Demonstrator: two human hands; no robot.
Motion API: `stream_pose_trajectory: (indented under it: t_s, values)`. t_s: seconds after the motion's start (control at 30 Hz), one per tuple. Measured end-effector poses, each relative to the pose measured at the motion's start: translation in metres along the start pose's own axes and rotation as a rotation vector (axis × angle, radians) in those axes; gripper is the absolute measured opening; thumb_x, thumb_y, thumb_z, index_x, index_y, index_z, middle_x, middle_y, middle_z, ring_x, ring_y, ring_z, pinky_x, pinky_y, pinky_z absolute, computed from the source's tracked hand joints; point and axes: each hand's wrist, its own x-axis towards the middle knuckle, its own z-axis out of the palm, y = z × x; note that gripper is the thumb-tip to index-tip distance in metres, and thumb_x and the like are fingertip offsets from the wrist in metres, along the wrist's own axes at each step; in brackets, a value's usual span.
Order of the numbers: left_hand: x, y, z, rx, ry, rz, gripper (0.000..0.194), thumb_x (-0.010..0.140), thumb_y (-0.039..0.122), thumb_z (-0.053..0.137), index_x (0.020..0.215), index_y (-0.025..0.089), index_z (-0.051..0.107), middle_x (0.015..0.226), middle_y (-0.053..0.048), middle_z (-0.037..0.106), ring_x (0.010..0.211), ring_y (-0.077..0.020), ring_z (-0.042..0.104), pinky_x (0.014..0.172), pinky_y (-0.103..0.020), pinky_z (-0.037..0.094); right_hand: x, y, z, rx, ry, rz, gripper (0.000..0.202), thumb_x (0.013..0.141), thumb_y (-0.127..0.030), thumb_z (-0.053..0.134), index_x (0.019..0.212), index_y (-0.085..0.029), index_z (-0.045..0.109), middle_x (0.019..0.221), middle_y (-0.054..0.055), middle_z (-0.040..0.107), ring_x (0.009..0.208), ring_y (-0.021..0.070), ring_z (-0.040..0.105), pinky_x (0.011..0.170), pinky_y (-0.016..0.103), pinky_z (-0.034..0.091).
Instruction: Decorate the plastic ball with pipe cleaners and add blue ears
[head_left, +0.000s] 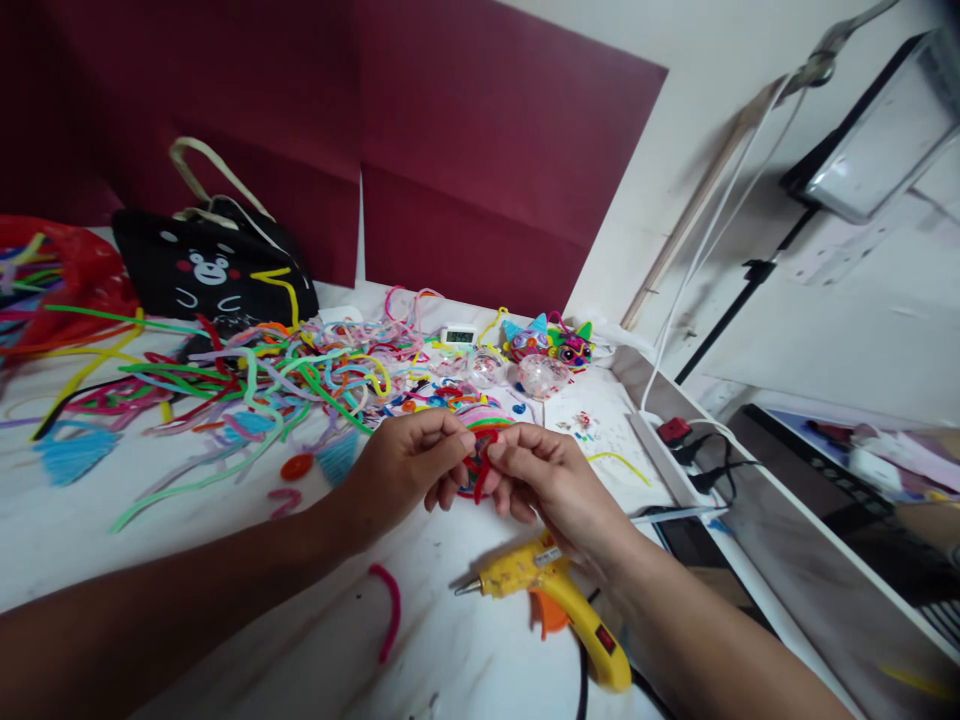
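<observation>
My left hand (412,455) and my right hand (541,470) meet near the middle of the view, thumbs and fingers pinched on a short red pipe cleaner (481,484). It looks bent, and the fingertips hide parts of it. Just behind the fingers shows a colourful round piece (489,414), mostly covered by the hands. Below my right hand a yellow hot glue gun (517,573) with an orange trigger lies on its side, its nozzle towards the left. A loose magenta pipe cleaner piece (394,612) rests on the white table (292,620).
A tangle of coloured pipe cleaners (262,385) spreads across the left, before a black bag (210,262). Two decorated cat-face ornaments (526,338), clear plastic balls (544,376) and a small digital clock (458,336) stand behind. At right are a power strip (664,455) and a lamp (885,125).
</observation>
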Motion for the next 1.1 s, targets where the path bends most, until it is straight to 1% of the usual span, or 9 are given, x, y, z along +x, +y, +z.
stream_pose_trajectory:
  t_s: [0.1,0.2,0.33,0.5,0.63,0.77,0.9,1.0,1.1]
  values:
    - [0.001,0.001,0.0,-0.039,-0.017,-0.033,0.023,0.082,0.031,0.057,0.067,0.014,0.054,0.049,0.005,0.056,0.036,-0.0044,0.045,0.034,-0.014,0.033,0.0,0.0,-0.002,-0.028,-0.004,-0.023,0.022,0.077,-0.036,0.069,0.075,-0.016,0.059,0.046,-0.004,0.059,0.033,0.0037,0.04,0.033,0.015,0.024]
    - [0.002,0.0,-0.001,-0.075,-0.043,-0.078,0.024,0.081,0.032,0.058,0.067,0.014,0.054,0.05,0.004,0.055,0.036,-0.0045,0.045,0.034,-0.014,0.033,0.001,-0.001,-0.004,-0.041,0.008,-0.008,0.024,0.075,-0.036,0.071,0.072,-0.017,0.059,0.042,-0.006,0.055,0.032,0.0031,0.033,0.034,0.015,0.022]
    - [0.004,-0.003,-0.003,-0.108,-0.108,-0.121,0.026,0.083,0.037,0.057,0.073,0.013,0.058,0.054,0.002,0.058,0.04,-0.0071,0.049,0.035,-0.015,0.036,0.001,-0.005,-0.006,-0.011,0.041,0.02,0.029,0.068,-0.039,0.077,0.069,-0.016,0.059,0.045,-0.004,0.057,0.033,0.0038,0.038,0.033,0.015,0.024]
    - [0.008,-0.007,-0.003,-0.068,-0.167,-0.136,0.024,0.081,0.033,0.065,0.071,0.013,0.058,0.051,0.001,0.06,0.045,-0.0089,0.054,0.043,-0.017,0.043,0.002,-0.008,-0.01,-0.005,0.066,-0.007,0.032,0.066,-0.04,0.079,0.068,-0.015,0.059,0.046,-0.003,0.06,0.033,0.003,0.039,0.033,0.014,0.024]
    - [0.008,-0.007,-0.003,-0.189,-0.167,-0.172,0.022,0.081,0.032,0.068,0.073,0.013,0.062,0.06,-0.001,0.065,0.054,-0.0101,0.06,0.053,-0.02,0.05,0.004,-0.007,-0.012,0.008,0.057,-0.018,0.033,0.061,-0.036,0.083,0.07,-0.015,0.059,0.055,-0.001,0.066,0.036,0.0041,0.046,0.033,0.013,0.025]
    - [0.007,-0.006,-0.001,-0.303,-0.147,-0.209,0.019,0.081,0.03,0.069,0.075,0.012,0.065,0.065,0.0,0.066,0.058,-0.0082,0.059,0.057,-0.019,0.05,0.006,-0.005,-0.013,0.011,0.05,-0.015,0.035,0.058,-0.034,0.085,0.073,-0.015,0.059,0.059,-0.001,0.067,0.039,0.0053,0.049,0.033,0.013,0.028]
    - [0.006,-0.009,0.001,-0.338,-0.111,-0.233,0.02,0.079,0.031,0.071,0.076,0.012,0.067,0.07,-0.001,0.065,0.058,-0.0068,0.055,0.053,-0.017,0.045,0.007,-0.003,-0.014,-0.007,0.032,-0.016,0.035,0.058,-0.033,0.085,0.074,-0.015,0.06,0.059,-0.001,0.065,0.04,0.0052,0.048,0.033,0.013,0.029]
    - [0.005,-0.011,0.003,-0.346,-0.087,-0.23,0.021,0.078,0.032,0.072,0.075,0.013,0.066,0.064,0.002,0.06,0.052,-0.005,0.048,0.046,-0.015,0.037,0.007,-0.001,-0.016,-0.043,0.032,-0.039,0.034,0.059,-0.034,0.085,0.074,-0.015,0.06,0.059,-0.002,0.064,0.041,0.0053,0.047,0.034,0.014,0.03]
    - [0.004,-0.012,0.004,-0.362,-0.066,-0.244,0.021,0.077,0.033,0.073,0.074,0.014,0.066,0.062,0.003,0.057,0.052,-0.0049,0.045,0.044,-0.015,0.035,0.006,-0.001,-0.016,-0.105,0.036,-0.055,0.033,0.061,-0.036,0.083,0.074,-0.015,0.061,0.058,-0.003,0.063,0.042,0.0054,0.046,0.036,0.016,0.03]
